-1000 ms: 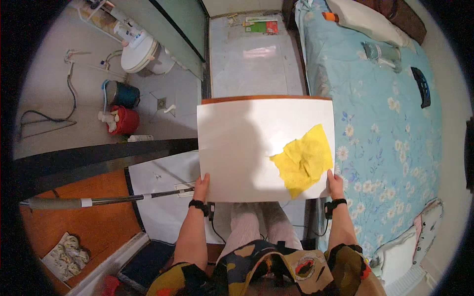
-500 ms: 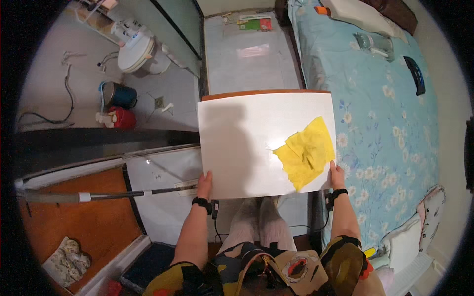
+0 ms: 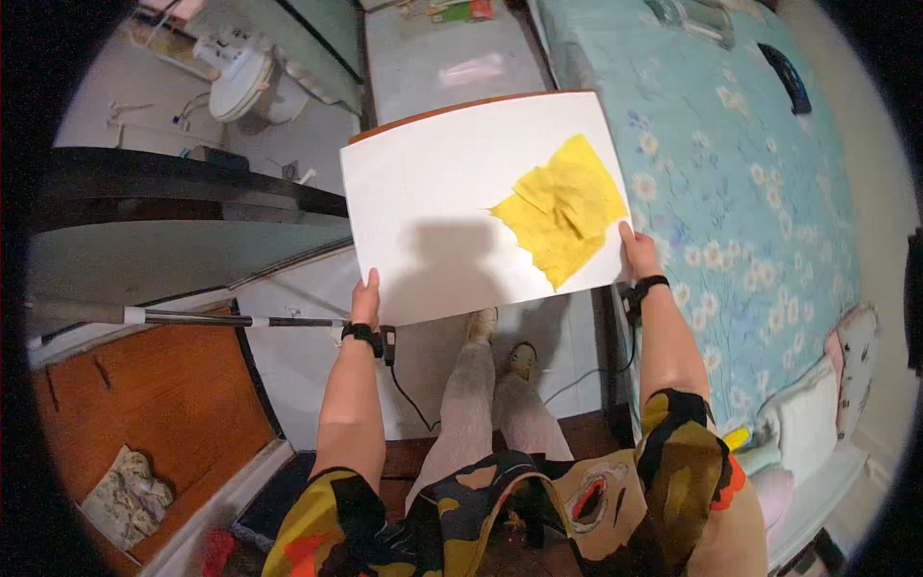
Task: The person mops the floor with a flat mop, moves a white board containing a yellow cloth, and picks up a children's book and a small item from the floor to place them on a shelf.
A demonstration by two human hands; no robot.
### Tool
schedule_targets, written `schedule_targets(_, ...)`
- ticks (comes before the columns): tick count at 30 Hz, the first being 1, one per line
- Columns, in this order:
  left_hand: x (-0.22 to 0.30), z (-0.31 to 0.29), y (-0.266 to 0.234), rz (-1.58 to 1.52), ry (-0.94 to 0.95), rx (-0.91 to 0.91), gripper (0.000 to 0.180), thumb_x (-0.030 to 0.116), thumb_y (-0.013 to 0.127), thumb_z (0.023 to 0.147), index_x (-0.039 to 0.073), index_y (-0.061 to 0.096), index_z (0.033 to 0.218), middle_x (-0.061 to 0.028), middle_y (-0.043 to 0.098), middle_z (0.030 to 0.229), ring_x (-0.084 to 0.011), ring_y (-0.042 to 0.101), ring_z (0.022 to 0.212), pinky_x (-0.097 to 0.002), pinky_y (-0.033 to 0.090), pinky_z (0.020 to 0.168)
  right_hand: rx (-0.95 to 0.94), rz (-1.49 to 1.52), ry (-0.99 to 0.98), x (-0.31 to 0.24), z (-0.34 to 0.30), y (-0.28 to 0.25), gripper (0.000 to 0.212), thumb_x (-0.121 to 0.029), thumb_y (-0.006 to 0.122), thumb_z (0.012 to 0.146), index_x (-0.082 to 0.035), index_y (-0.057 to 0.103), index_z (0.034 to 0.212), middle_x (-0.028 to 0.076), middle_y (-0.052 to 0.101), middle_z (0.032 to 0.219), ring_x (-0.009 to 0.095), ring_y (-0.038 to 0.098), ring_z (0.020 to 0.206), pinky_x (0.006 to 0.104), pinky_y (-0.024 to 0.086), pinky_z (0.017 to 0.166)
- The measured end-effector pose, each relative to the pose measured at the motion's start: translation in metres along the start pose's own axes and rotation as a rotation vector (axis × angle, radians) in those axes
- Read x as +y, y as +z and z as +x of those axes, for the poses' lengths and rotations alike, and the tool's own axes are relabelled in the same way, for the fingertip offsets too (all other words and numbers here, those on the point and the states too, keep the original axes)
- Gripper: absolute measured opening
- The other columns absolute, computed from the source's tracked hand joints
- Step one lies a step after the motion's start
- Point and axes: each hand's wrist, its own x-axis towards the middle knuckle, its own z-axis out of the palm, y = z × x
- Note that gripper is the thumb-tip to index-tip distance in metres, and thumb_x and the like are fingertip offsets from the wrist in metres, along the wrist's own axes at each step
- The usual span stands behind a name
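A white rectangular board (image 3: 413,183) with a brown far edge is held out in front of me, slightly tilted. My left hand (image 3: 365,300) is closed on its near left corner, thumb lying on top. At the right edge my right hand (image 3: 638,254) grips the board the same way. A crumpled yellow cloth (image 3: 567,212) rests on the right half of the white surface, close to my right thumb but apart from it. The fingers beneath the board are hidden. Both wrists wear black bands with cables.
On the right runs a bed (image 3: 711,192) with a blue flowered cover. A pole (image 3: 240,319) crosses at the left, near my left wrist. Beyond a dark door frame is a bathroom with a toilet (image 3: 240,82). A rumpled cloth (image 3: 125,500) lies on the brown surface at lower left.
The board has moved farther out and a little left, its right side now farther forward than its left. Both hands keep their grip; the yellow cloth rides along. My feet have come into view.
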Motion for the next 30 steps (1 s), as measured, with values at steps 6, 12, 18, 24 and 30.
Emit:
schedule_targets(6,-0.055,-0.038,-0.045,0.042,-0.043,0.081,0.057,0.039,0.048,0.086,-0.006,0.04,0.119,-0.0136,0.051,0.111,-0.0215,0.048,0.098,-0.0342,0.039,0.083,-0.141,-0.052,0.135,0.01,-0.068,0.011,0.053,-0.042,0.059,0.078,0.007,0.056,0.097,0.01,0.059,0.089,0.013,0.053,0.075,0.0281,0.043,0.063)
schedule_targets(12,-0.098,-0.101,-0.042,-0.007,-0.008,-0.028,0.044,0.034,0.046,0.088,-0.003,0.049,0.11,-0.009,0.057,0.099,-0.015,0.053,0.085,-0.0294,0.043,0.073,-0.036,0.139,0.103,0.086,-0.141,-0.02,0.043,-0.038,0.06,0.079,0.004,0.06,0.082,-0.001,0.052,0.062,0.009,0.043,0.055,0.0246,0.034,0.049)
schedule_targets(18,-0.15,-0.139,-0.046,0.087,0.03,-0.007,0.047,0.037,0.047,0.087,-0.004,0.046,0.11,-0.0098,0.057,0.097,-0.0166,0.052,0.086,-0.03,0.043,0.073,0.006,0.241,0.26,0.11,-0.213,-0.051,0.057,-0.04,0.06,0.079,0.006,0.052,0.11,0.01,0.059,0.098,0.017,0.053,0.084,0.031,0.042,0.074)
schedule_targets(24,-0.149,-0.142,-0.054,0.354,-0.062,0.0,0.063,0.048,0.048,0.083,-0.001,0.039,0.12,-0.0132,0.052,0.108,-0.0235,0.051,0.094,-0.0351,0.042,0.078,0.007,0.22,0.387,0.099,-0.212,-0.052,0.051,-0.039,0.058,0.08,0.005,0.054,0.107,0.005,0.059,0.094,0.012,0.051,0.082,0.0242,0.04,0.072)
schedule_targets(30,-0.133,-0.141,-0.06,0.356,-0.079,-0.13,0.071,0.048,0.043,0.085,-0.003,0.024,0.129,-0.022,0.041,0.122,-0.0307,0.041,0.111,-0.0368,0.036,0.089,0.185,0.174,0.228,0.105,-0.207,-0.034,0.053,-0.046,0.058,0.078,0.003,0.058,0.099,-0.003,0.046,0.064,0.009,0.039,0.058,0.0288,0.035,0.056)
